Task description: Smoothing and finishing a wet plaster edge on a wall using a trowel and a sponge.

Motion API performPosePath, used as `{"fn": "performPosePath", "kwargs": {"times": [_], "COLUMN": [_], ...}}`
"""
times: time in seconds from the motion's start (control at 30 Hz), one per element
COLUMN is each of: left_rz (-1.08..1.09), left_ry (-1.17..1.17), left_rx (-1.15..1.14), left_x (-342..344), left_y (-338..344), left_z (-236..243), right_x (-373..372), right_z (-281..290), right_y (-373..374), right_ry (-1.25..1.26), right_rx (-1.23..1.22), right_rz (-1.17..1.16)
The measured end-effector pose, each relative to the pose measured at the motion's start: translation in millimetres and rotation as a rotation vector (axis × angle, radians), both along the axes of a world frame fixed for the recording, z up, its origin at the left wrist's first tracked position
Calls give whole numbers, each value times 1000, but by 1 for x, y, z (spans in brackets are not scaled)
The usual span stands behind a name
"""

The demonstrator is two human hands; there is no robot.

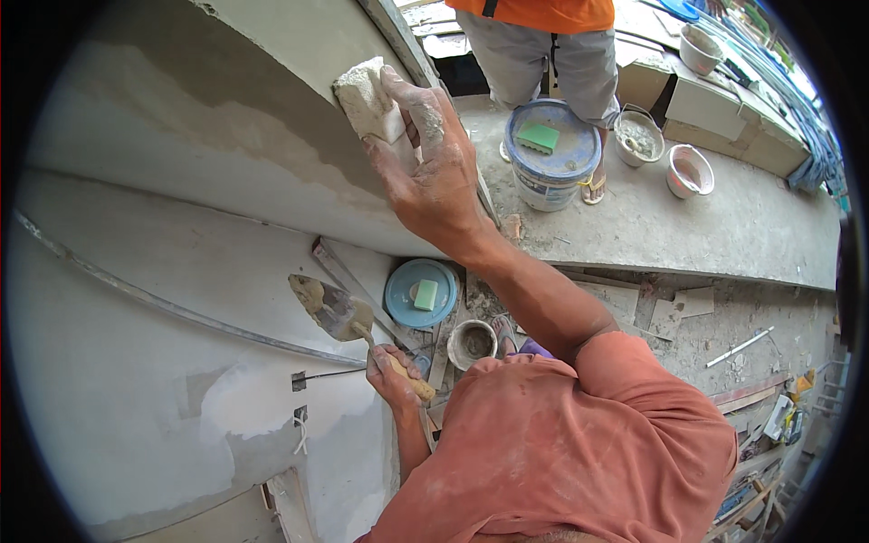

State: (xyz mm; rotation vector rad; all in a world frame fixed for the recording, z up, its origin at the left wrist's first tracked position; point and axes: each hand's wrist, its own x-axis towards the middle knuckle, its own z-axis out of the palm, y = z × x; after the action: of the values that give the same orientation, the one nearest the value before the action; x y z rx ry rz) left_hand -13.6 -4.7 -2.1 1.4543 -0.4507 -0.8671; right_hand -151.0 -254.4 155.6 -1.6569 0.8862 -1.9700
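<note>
My right hand [425, 163] is raised at the upper edge of a grey plastered wall [217, 118], its fingers closed on a pale, crusted block [360, 90] held against the wall beside a metal straightedge [387, 25]. Lower down, my left hand [389, 378] grips the handle of a pointed trowel [339, 312], whose blade carries some mortar. Below are a round blue lid [404, 299] with a pale green sponge [424, 294] on it and a small bucket of grey material [472, 344].
A co-worker in an orange top [534, 14] stands on a concrete ledge [742, 226], behind a large lidded bucket [552, 185] topped by a green sponge. Smaller buckets [690, 172] sit alongside. A long straightedge [136, 291] crosses the left wall. Boards and scraps [679, 308] litter the lower floor.
</note>
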Motion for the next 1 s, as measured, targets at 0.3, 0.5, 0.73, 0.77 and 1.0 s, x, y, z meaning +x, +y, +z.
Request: {"fn": "performPosePath", "kwargs": {"times": [0.3,0.5,0.73,0.77,1.0], "left_rz": [48,41,2,-1,7], "left_ry": [31,19,-11,-15,2], "left_rx": [31,79,92,100,59], "left_x": [0,-2,-3,-3,-2], "left_y": [4,3,3,4,1], "left_z": [4,9,15,14,11], "right_x": [-5,-7,-6,-4,-7], "right_z": [-60,-120,-85,-82,-138], "right_y": [5,4,25,26,12], "right_ry": [77,35,-13,10,94], "right_rx": [272,384,256,233,375], "right_rz": [-94,-133,6,15,-176]}}
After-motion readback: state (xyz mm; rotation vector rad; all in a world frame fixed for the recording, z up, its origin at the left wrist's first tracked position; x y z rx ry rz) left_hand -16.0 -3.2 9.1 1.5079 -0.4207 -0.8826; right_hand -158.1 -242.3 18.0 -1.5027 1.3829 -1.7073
